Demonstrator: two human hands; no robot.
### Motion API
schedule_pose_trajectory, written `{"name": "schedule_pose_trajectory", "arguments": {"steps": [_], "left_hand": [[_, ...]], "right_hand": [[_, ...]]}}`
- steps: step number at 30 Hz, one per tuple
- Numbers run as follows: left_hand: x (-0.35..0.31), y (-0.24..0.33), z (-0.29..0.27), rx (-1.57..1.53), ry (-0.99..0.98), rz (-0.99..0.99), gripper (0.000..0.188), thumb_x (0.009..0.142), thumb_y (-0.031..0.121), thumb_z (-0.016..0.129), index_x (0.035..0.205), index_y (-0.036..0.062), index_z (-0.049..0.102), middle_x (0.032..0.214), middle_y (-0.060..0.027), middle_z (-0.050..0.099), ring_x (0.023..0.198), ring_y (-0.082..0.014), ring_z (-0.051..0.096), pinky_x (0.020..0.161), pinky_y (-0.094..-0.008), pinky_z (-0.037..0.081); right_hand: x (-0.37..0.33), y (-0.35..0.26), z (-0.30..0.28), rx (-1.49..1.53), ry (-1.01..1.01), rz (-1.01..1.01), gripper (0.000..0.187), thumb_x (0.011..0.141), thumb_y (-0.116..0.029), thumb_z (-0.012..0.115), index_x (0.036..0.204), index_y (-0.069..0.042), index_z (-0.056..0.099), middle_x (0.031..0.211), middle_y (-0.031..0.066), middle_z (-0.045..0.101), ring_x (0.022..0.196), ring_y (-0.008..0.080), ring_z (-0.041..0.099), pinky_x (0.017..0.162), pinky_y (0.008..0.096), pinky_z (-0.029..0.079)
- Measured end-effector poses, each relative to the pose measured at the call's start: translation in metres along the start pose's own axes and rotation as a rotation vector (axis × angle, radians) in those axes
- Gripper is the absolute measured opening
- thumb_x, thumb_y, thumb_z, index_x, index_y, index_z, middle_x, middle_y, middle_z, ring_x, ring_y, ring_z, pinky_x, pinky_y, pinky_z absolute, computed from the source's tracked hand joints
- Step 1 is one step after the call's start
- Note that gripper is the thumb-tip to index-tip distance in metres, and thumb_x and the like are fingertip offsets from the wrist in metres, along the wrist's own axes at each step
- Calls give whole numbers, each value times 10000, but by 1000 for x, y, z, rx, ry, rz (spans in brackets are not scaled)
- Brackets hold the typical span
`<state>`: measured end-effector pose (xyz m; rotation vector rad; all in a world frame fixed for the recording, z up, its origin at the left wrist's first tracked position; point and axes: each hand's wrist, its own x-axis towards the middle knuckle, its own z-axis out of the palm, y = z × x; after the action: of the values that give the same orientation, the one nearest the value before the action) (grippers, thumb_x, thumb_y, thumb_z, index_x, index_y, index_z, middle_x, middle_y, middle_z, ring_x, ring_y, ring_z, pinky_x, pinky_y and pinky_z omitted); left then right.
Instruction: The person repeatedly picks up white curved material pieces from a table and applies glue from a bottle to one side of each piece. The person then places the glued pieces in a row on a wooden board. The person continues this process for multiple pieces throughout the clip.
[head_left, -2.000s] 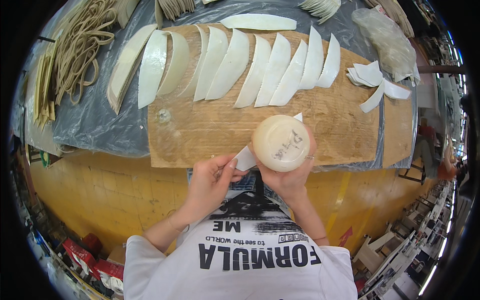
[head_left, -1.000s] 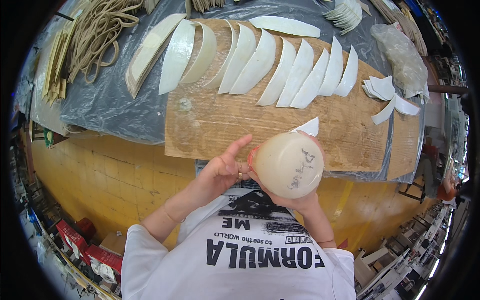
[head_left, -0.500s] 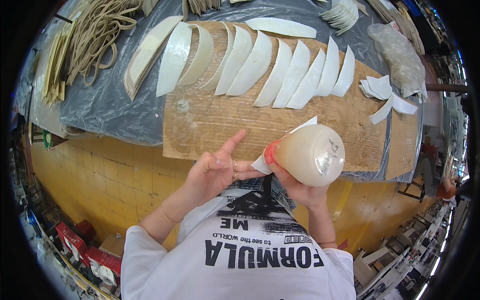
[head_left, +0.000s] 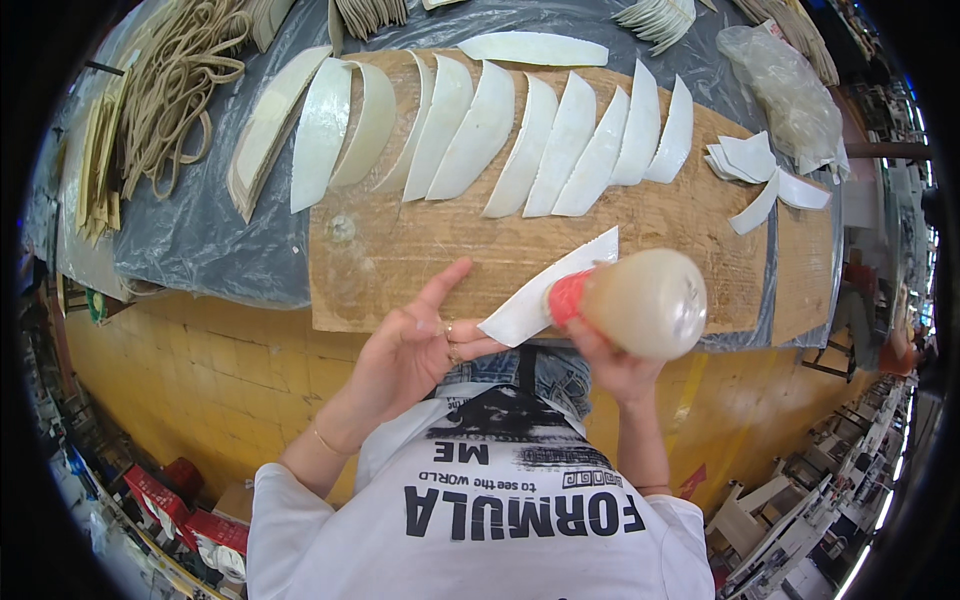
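My right hand [head_left: 610,365] is wrapped round a translucent plastic bottle [head_left: 655,305] with cloudy beige contents and red wrapping [head_left: 568,295] at its neck. The bottle is tipped, its neck end over a white curved strip [head_left: 530,302] with a jagged edge. Fingers of my left hand [head_left: 420,330] hold that strip's near tip, while the index finger points away from it. Whether the bottle's mouth touches the strip is hidden. Beyond my hands, several similar white curved pieces [head_left: 485,130] lie in a row along a brown cardboard sheet [head_left: 420,260].
Grey plastic sheeting [head_left: 210,240] covers the table under the cardboard. Bundled beige straps [head_left: 180,90] and a layered curved stack [head_left: 275,130] are on the left. Smaller white pieces [head_left: 750,158] and a crumpled clear bag [head_left: 785,95] lie at the right.
The bottle has shifted slightly right and tilted differently, uncovering more of the white strip beneath its neck. My left hand has moved a little left and stays at the strip's tip.
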<state>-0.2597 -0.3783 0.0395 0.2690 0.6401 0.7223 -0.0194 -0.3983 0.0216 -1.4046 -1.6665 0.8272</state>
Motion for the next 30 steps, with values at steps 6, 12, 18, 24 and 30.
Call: {"name": "schedule_pose_trajectory", "arguments": {"steps": [6,12,18,24,30], "left_hand": [[-7,9,9,-14,-41,-16,933,759,277,456,1530,16,-1,1341,-325,483,1252,-363,510,1122,-387,298],[-5,7,11,-45,-21,18,977,739,313,476,1530,10,-11,1308,-251,544,1179,-305,564,1087,-361,344],[3,3,7,-7,27,31,860,843,231,505,1511,-32,32,1248,-244,584,1152,-298,596,1053,-352,403],[14,-6,5,377,139,79,633,982,69,469,1492,-49,112,1151,-216,636,1086,-235,629,980,-332,487],[18,-4,-2,478,183,76,553,982,43,487,1454,-62,219,1099,-170,655,994,-167,654,907,-303,546]], "right_hand": [[5,-12,13,428,-163,-2,646,772,-205,792,1308,-35,473,1229,156,608,1123,260,584,968,422,466],[14,-7,14,-37,-252,-214,596,745,-145,808,1246,-5,518,1162,146,638,1048,231,625,880,372,508],[31,-7,6,-149,-84,-223,546,717,-86,824,1184,25,564,1094,136,669,973,202,665,792,321,549],[35,10,0,112,218,73,431,717,-64,840,1075,18,614,1016,96,675,913,189,665,837,324,535],[49,28,-13,-134,351,-57,426,718,-68,841,1070,15,616,979,96,684,887,184,671,819,311,529]]}}
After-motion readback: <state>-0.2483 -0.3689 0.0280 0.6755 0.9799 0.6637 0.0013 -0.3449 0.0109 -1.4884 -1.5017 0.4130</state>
